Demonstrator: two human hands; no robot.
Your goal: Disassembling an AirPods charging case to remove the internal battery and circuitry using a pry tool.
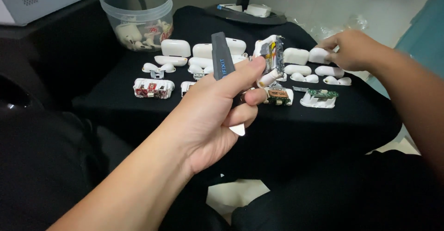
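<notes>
I see left hand (217, 115) pinching grey pry tool (221, 60) upright above black cloth (115, 97) | right hand (354, 51) fingers closed on white shell piece (320, 55) in far row | risk: tool tip could sweep loose earbud-case parts (154, 88) off the edge

A dark grey pry tool (221, 57) with a silver tip is held above white earbud cases (175, 48), a green circuit board (322, 93) and a black cloth (323, 124).

My table (115, 111) wears a black cloth; behind it a monitor stand (245, 14) sits before the pale wall (323, 9).
</notes>
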